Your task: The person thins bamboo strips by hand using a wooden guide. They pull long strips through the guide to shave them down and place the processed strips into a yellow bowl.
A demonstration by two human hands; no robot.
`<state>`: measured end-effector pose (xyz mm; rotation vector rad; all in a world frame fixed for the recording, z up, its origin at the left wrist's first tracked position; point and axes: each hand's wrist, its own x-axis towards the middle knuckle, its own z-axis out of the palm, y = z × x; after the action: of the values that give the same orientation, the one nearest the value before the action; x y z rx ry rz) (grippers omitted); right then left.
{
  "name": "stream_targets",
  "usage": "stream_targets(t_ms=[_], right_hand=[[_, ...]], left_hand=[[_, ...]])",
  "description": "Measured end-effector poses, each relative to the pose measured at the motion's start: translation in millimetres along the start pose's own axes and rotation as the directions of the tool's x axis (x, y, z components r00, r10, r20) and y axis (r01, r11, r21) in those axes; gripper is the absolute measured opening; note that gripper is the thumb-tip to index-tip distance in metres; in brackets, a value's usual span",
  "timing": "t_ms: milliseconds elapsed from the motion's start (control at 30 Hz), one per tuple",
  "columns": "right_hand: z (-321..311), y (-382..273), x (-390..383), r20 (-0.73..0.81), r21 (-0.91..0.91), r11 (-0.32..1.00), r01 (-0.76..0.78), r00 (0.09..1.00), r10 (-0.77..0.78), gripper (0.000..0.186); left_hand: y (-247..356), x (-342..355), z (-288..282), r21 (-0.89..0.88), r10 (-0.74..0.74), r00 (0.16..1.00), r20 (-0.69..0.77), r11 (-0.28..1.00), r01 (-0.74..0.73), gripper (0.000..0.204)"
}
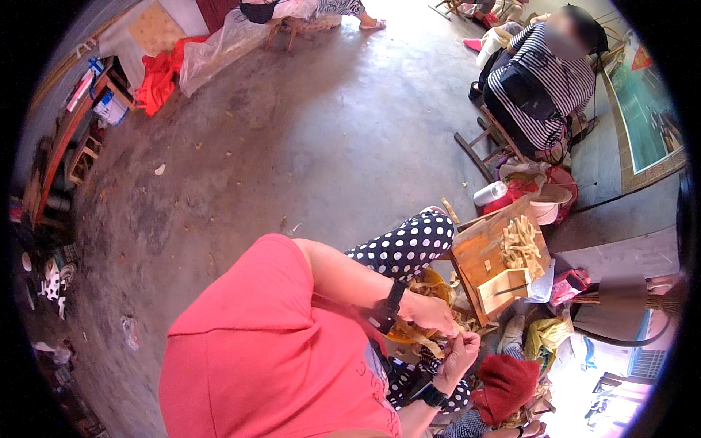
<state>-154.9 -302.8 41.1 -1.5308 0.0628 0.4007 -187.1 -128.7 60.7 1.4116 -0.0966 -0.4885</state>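
My left hand [429,312] and my right hand [459,355] meet above a yellow basin [438,281], fingers pinched together. Between them seems to be a thin, pale tan strip, mostly hidden by the fingers. More pale, curling strips [418,335] lie in and over the basin beside my left hand. Just beyond the hands stands a small wooden table [478,252]. It carries a heap of tan strips [521,244] and a shallow, light wooden box [504,290] at its near corner.
Close to my right hand, another person in a dark red hat [505,389] bends low. A person in a striped top [544,80] sits on a chair at the far right. A white cup [489,193] and pinkish basket [549,204] stand behind the table. Shelving [55,160] lines the left.
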Motion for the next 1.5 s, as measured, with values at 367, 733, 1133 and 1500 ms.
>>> stream_targets(t_ms=[367,733,1133,1500], right_hand=[[16.6,8.4,8.6,0.131,-0.113,0.986,-0.123,0.982,0.137,0.024],[18.7,7.6,7.3,0.009,-0.151,0.987,-0.046,0.999,0.048,0.013],[3.1,-36.2,15.3,0.189,-0.274,0.957,-0.096,0.970,0.151,0.018],[12.1,-44.7,7.1,0.127,-0.410,0.866,0.286,0.958,-0.256,0.011]], left_hand=[[-39.0,9.0,11.9,0.838,0.424,0.900,-0.097,0.522,-0.155,0.014],[-31.8,22.2,10.7,-0.056,-0.097,0.954,-0.283,0.995,0.084,0.006],[3.7,30.7,-47.4,-0.420,0.155,0.950,-0.271,0.869,-0.262,0.006],[20.7,29.8,-57.2,0.016,0.022,0.996,0.085,1.000,-0.023,0.020]])
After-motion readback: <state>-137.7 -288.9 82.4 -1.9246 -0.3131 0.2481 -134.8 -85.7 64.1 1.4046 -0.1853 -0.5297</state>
